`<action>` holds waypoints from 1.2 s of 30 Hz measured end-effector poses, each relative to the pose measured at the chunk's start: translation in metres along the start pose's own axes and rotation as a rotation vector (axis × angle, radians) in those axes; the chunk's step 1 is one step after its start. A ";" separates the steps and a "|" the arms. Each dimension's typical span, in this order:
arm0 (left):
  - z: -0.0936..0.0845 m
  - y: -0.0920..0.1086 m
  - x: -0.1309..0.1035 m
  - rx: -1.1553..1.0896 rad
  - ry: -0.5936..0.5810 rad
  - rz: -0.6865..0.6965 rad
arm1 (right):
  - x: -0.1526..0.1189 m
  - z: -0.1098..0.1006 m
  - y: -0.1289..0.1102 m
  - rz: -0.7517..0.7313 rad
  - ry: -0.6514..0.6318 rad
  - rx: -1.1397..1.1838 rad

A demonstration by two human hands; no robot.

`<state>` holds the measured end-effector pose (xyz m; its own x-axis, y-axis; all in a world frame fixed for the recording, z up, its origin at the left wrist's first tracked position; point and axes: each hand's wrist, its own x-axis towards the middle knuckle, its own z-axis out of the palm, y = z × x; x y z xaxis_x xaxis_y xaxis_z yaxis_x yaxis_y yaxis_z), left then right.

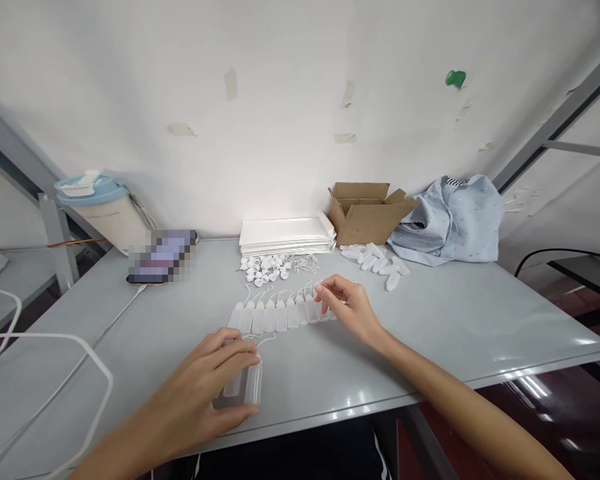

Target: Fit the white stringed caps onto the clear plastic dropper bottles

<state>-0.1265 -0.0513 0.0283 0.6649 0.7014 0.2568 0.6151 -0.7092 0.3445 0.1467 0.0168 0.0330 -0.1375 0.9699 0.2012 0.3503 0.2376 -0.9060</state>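
Observation:
Near the table's front edge, my left hand (210,380) has its thumb and fingers round the two ends of a clear plastic tube (253,383). Another clear tube (233,383) lies beside it, partly behind the fingers. Farther back, several translucent tubes (270,316) with thin white strings lie side by side in a row. At the right end of that row is my right hand (347,303), its thumb and index finger pinched together; what they hold, if anything, is too small to make out. Small white caps (265,268) and loose strings (306,264) lie behind the row.
Behind the caps sits a stack of white packets (285,233). An open cardboard box (367,217), loose clear pieces (375,259) and a light blue cloth bag (450,223) are at the right. A phone (163,257), its cable and a blue-lidded cup (107,210) stand left.

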 end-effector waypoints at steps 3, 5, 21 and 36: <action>0.002 0.000 0.004 0.040 0.030 0.018 | 0.001 -0.002 0.000 0.000 0.014 -0.010; 0.002 -0.001 0.005 0.050 0.037 0.017 | 0.001 -0.002 0.000 -0.005 0.014 -0.019; -0.004 -0.005 0.001 0.085 -0.067 -0.018 | 0.001 -0.003 0.004 0.004 -0.012 0.002; -0.006 -0.004 -0.002 0.058 -0.113 -0.065 | 0.003 -0.005 0.004 -0.012 0.012 -0.009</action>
<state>-0.1327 -0.0492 0.0322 0.6642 0.7360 0.1311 0.6798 -0.6676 0.3035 0.1529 0.0212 0.0318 -0.1305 0.9676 0.2162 0.3569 0.2493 -0.9003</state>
